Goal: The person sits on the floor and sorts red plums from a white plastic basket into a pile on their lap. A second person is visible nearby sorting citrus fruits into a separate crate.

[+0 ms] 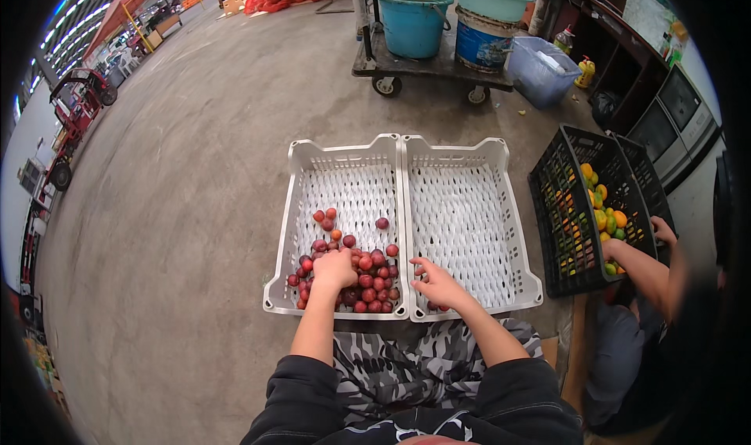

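Note:
Two white plastic crates stand side by side on the floor before me, a left crate (286, 216) and a right crate (517, 228), both lined with white foam netting (457, 204). Dark red plums (368, 281) are heaped in the near half of the left crate, with several lying loose farther in. My left hand (335, 269) reaches down into that heap; its fingertips are hidden, so I cannot tell whether it grips a plum. Over the near left part of the right crate hovers my right hand (437, 283), fingers apart and holding nothing. A few plums (437, 308) lie below it.
To the right, another person's hand (613, 251) reaches into a black crate (545, 210) of green-and-orange citrus fruit (607, 219). Ahead stands a flatbed cart (431, 75) carrying a blue bucket (413, 25), a paint pail (484, 40) and a basin (491, 2). A translucent tub (540, 75) sits beside it.

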Available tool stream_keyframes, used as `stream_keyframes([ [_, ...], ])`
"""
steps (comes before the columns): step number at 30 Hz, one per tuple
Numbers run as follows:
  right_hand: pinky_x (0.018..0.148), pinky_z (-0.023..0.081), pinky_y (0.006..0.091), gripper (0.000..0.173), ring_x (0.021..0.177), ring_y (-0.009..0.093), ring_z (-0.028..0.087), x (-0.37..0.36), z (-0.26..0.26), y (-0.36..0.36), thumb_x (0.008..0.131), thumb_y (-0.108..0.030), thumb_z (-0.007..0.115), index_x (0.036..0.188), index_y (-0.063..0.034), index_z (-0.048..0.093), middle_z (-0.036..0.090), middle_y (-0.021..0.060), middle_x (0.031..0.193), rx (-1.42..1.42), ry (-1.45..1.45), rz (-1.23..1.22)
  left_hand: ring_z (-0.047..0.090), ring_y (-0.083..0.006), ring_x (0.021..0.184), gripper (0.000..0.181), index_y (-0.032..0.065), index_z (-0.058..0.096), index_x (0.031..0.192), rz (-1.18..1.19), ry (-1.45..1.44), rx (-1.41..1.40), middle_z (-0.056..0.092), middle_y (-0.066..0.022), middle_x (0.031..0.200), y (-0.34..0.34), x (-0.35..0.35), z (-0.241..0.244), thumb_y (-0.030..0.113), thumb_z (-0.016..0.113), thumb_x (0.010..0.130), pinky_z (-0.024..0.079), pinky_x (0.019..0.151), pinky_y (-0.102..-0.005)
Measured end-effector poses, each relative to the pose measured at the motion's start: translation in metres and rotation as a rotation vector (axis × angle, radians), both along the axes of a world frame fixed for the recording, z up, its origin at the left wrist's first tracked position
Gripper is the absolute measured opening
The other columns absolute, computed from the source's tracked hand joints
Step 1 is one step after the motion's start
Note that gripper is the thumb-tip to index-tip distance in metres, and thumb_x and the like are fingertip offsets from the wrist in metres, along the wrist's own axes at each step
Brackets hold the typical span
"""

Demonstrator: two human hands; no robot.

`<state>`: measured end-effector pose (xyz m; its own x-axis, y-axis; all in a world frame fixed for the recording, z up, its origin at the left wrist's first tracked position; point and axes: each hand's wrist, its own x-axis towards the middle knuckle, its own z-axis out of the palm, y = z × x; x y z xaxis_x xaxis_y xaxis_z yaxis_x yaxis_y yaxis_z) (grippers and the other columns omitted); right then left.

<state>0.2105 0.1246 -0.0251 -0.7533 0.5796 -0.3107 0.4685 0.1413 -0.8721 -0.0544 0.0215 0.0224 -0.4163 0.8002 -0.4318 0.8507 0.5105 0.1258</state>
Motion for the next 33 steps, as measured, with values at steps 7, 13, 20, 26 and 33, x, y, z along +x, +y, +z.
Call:
stream_keyframes([
  [7, 0.080, 0.053, 0.0368, 0.058, 0.089, 0.024, 0.064, 0.000, -0.002, -0.001, 0.092, -0.022, 0.067, 0.144, -0.0134, 0.046, 0.062, 0.0159, 0.124, 0.080, -0.052, 0.041, 0.069, -0.0287, 0.110, 0.036, 0.0096, 0.074, 0.109, 0.054, 0.013, -0.234, 0.071, -0.0151, 0.117, -0.018, -0.031, -0.008, 0.020, 0.064, 0.076, 0.054, 0.093, -0.0430],
  [13, 0.081, 0.054, 0.0372, 0.057, 0.091, 0.024, 0.064, 0.001, -0.001, -0.001, 0.092, -0.023, 0.067, 0.144, -0.0122, 0.047, 0.062, 0.0157, 0.125, 0.080, -0.051, 0.041, 0.064, -0.0310, 0.117, 0.044, 0.0066, 0.070, 0.115, 0.065, 0.023, -0.226, 0.064, -0.0155, 0.129, -0.008, -0.021, -0.014, 0.018, 0.065, 0.073, 0.052, 0.097, -0.0437],
  [20, 0.083, 0.054, 0.0376, 0.057, 0.094, 0.025, 0.064, 0.000, 0.001, 0.000, 0.091, -0.023, 0.067, 0.144, -0.0108, 0.048, 0.061, 0.0158, 0.124, 0.081, -0.031, 0.032, 0.064, -0.0302, 0.118, 0.050, 0.0074, 0.068, 0.120, 0.068, 0.064, -0.131, 0.068, -0.0147, 0.124, -0.007, -0.015, -0.010, 0.029, 0.069, 0.075, 0.052, 0.097, -0.0422],
  [26, 0.084, 0.054, 0.0373, 0.056, 0.095, 0.024, 0.065, -0.003, 0.009, 0.000, 0.091, -0.021, 0.067, 0.143, -0.0098, 0.049, 0.062, 0.0159, 0.122, 0.041, -0.017, -0.002, 0.070, -0.0309, 0.106, 0.045, 0.0098, 0.073, 0.109, 0.119, 0.038, -0.101, 0.073, -0.0140, 0.111, -0.001, -0.015, -0.012, 0.037, 0.074, 0.073, 0.056, 0.088, -0.0422],
  [33, 0.083, 0.054, 0.0354, 0.049, 0.097, 0.021, 0.065, -0.002, 0.000, 0.005, 0.094, -0.017, 0.066, 0.139, -0.0067, 0.051, 0.065, 0.0127, 0.115, 0.006, 0.093, -0.105, 0.071, -0.0311, 0.097, 0.042, 0.0082, 0.071, 0.101, 0.222, -0.051, 0.150, 0.074, -0.0148, 0.096, 0.004, 0.005, 0.030, 0.038, 0.074, 0.071, 0.056, 0.085, -0.0427],
])
